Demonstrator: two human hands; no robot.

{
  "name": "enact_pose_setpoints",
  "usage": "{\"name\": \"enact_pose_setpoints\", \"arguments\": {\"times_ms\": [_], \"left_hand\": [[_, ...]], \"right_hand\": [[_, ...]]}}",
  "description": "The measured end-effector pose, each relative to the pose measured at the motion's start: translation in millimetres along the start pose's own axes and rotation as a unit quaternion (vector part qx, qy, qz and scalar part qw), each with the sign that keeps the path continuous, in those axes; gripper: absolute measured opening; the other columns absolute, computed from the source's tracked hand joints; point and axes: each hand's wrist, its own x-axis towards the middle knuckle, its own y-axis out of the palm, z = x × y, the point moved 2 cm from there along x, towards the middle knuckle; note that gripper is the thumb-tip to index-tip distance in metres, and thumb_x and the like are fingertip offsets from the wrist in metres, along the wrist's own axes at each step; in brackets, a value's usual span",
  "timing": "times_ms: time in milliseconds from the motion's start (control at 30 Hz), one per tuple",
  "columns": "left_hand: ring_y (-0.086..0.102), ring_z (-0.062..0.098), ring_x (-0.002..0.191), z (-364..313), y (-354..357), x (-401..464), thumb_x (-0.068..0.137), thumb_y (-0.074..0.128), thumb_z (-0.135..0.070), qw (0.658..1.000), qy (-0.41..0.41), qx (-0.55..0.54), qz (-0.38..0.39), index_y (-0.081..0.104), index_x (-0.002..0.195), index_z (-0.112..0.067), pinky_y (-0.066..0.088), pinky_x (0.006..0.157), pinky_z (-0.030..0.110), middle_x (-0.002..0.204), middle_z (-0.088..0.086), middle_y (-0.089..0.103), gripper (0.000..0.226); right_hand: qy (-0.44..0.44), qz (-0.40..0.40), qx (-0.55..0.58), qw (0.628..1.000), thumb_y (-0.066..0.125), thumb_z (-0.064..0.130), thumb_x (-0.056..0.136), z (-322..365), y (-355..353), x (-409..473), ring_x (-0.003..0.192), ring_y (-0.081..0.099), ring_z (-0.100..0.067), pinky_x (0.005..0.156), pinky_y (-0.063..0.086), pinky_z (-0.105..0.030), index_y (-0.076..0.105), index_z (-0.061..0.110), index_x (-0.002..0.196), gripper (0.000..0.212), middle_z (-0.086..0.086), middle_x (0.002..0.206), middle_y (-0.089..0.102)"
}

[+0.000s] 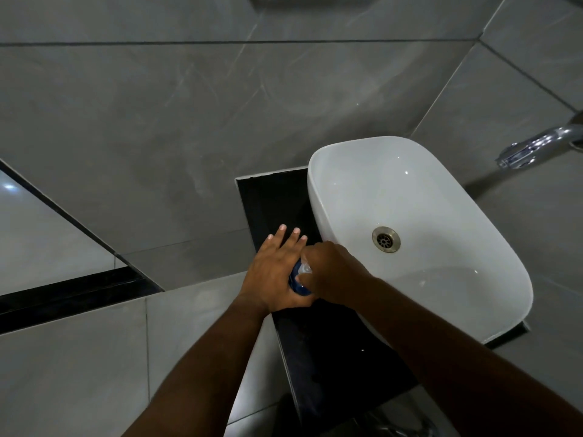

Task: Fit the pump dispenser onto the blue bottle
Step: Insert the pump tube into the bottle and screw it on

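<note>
The blue bottle (296, 283) stands on the black counter (318, 348) just left of the sink, mostly hidden between my hands. My left hand (273, 272) presses against its left side, thumb wrapped under it and fingers stretched out straight. My right hand (331, 272) is closed over the top of the bottle, on the pale translucent pump dispenser (305, 269), of which only a small part shows between the hands.
A white oval sink basin (492, 247) with a metal drain (385, 239) sits on the counter right of the bottle. A chrome tap (536, 146) sticks out of the grey tiled wall (189, 121) at the upper right.
</note>
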Motion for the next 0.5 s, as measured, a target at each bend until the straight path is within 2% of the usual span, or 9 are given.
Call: {"name": "enact_pose_setpoints", "arguments": {"times_ms": [67, 100, 200, 300, 367, 433, 500], "left_hand": [[-0.003, 0.018, 0.150, 0, 0, 0, 0.065, 0.068, -0.072, 1.000, 0.001, 0.001, 0.005, 0.025, 0.153, -0.016, -0.003, 0.119, 0.037, 0.161, 0.005, 0.020, 0.112], [-0.002, 0.018, 0.150, -2, -1, 0, 0.066, 0.069, -0.070, 1.000, -0.001, -0.005, 0.007, 0.025, 0.153, -0.016, -0.002, 0.120, 0.037, 0.161, 0.005, 0.020, 0.112], [-0.001, 0.013, 0.148, -6, 0, -3, 0.067, 0.071, -0.067, 0.997, -0.027, -0.073, 0.006, 0.025, 0.153, -0.019, 0.003, 0.120, 0.038, 0.161, 0.003, 0.021, 0.108], [0.007, 0.009, 0.146, -11, 1, -6, 0.069, 0.076, -0.064, 0.986, -0.062, -0.152, 0.008, 0.023, 0.152, -0.030, 0.011, 0.120, 0.036, 0.160, -0.001, 0.026, 0.104], [0.025, 0.012, 0.143, -12, 3, -8, 0.068, 0.080, -0.060, 0.977, -0.082, -0.198, 0.023, 0.023, 0.149, -0.037, 0.024, 0.116, 0.033, 0.154, -0.002, 0.037, 0.101], [0.050, 0.014, 0.128, -12, 4, -9, 0.066, 0.084, -0.056, 0.966, -0.105, -0.231, 0.041, 0.029, 0.147, -0.035, 0.042, 0.107, 0.032, 0.142, -0.003, 0.053, 0.101], [0.061, 0.012, 0.113, -11, 4, -10, 0.064, 0.087, -0.052, 0.962, -0.117, -0.243, 0.049, 0.033, 0.146, -0.029, 0.051, 0.097, 0.033, 0.130, -0.004, 0.061, 0.101]], "right_hand": [[0.006, -0.002, 0.019, 1.000, 0.056, 0.016, 0.095, 1, 1, -4, 0.132, 0.044, -0.034, 0.110, 0.033, -0.041, 0.042, -0.004, 0.138, 0.049, -0.022, 0.140, 0.048], [0.003, -0.015, 0.013, 1.000, 0.058, 0.017, 0.094, 2, 1, -5, 0.127, 0.049, -0.036, 0.103, 0.038, -0.043, 0.048, -0.004, 0.133, 0.045, -0.023, 0.133, 0.054], [-0.028, -0.042, -0.003, 0.999, 0.069, 0.031, 0.082, 3, -9, -11, 0.107, 0.063, -0.027, 0.084, 0.047, -0.031, 0.058, 0.010, 0.123, 0.047, -0.010, 0.115, 0.066], [-0.076, -0.030, -0.013, 0.997, 0.072, 0.034, 0.076, 1, -28, -18, 0.101, 0.066, -0.020, 0.088, 0.055, -0.033, 0.053, 0.018, 0.129, 0.058, -0.003, 0.115, 0.068], [-0.088, -0.022, -0.030, 0.995, 0.069, 0.026, 0.083, -2, -38, -23, 0.103, 0.066, -0.020, 0.093, 0.054, -0.034, 0.054, 0.018, 0.129, 0.049, -0.004, 0.117, 0.068], [-0.080, -0.001, -0.051, 0.996, 0.062, 0.017, 0.090, -4, -41, -27, 0.110, 0.064, -0.022, 0.100, 0.050, -0.031, 0.057, 0.014, 0.129, 0.039, -0.007, 0.122, 0.067], [-0.061, 0.026, -0.053, 0.996, 0.054, 0.011, 0.096, -2, -40, -30, 0.118, 0.059, -0.023, 0.104, 0.042, -0.027, 0.056, 0.006, 0.131, 0.035, -0.014, 0.128, 0.063]]}}
